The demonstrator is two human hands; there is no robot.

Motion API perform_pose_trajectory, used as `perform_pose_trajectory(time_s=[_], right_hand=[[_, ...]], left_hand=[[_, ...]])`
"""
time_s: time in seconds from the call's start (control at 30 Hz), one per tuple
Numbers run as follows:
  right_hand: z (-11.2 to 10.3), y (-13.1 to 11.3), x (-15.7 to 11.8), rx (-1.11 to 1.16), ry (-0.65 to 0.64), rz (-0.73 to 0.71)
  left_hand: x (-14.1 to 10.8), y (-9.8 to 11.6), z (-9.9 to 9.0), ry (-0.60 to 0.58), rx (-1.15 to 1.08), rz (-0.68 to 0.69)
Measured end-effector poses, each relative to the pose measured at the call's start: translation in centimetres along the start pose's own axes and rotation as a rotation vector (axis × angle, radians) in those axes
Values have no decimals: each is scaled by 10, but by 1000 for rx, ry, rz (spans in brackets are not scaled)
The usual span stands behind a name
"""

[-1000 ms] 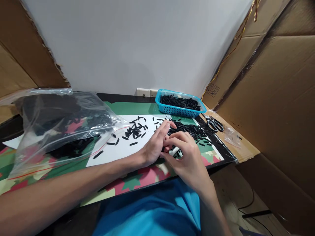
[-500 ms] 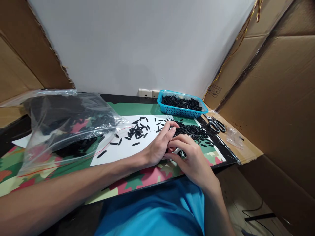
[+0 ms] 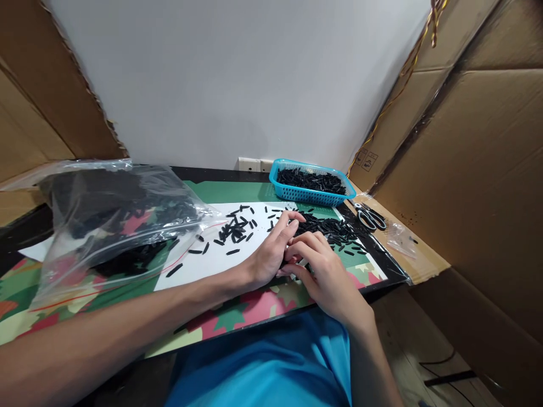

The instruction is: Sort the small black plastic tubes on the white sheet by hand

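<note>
My left hand (image 3: pixel 274 251) and my right hand (image 3: pixel 320 271) meet over the near edge of a white paper sheet (image 3: pixel 190 271). Both are closed, fingertips pressed together; whatever they pinch is hidden behind the fingers. Just beyond them spreads a heap of short black strips (image 3: pixel 328 227). A smaller cluster of black strips (image 3: pixel 233 232) lies on the paper left of my hands, with a few single ones scattered around it.
A blue perforated basket (image 3: pixel 311 195) full of black strips stands by the wall. Scissors (image 3: pixel 369 217) and a small clear plastic bag (image 3: pixel 401 242) lie at the right. On the left rests a large zip bag (image 3: pixel 123 226) holding black pieces. Cardboard walls (image 3: pixel 479 141) flank the table.
The view has shifted slightly. My hands stay together in nearly the same place, with only small finger movement.
</note>
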State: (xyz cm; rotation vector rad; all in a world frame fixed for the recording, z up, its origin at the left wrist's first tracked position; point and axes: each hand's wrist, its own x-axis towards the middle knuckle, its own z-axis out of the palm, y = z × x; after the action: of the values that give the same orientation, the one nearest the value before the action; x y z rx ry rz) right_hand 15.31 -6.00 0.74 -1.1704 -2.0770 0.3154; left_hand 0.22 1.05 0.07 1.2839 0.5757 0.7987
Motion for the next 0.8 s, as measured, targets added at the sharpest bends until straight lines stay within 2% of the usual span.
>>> perform_pose_trajectory(time_s=[0.2,0.33,0.4,0.53,0.67,0.8], right_hand=[[9,1,0,49,44,7],[13,0,1,145,164,31],[13,3,1,272,283,73],[11,18,3,711,507,235],[10,26,5,966,578,357],[14,23,9,1066,595,409]], left_hand=[[-2,0,0,12,-13,-5],[-2,1,0,16,-10,26],[-1,0,0,-18,-2,24],[-1,1,-1,-128,87,-1],[-4,2,2,-187,182,39],[-4,2,3,-159,212,76]])
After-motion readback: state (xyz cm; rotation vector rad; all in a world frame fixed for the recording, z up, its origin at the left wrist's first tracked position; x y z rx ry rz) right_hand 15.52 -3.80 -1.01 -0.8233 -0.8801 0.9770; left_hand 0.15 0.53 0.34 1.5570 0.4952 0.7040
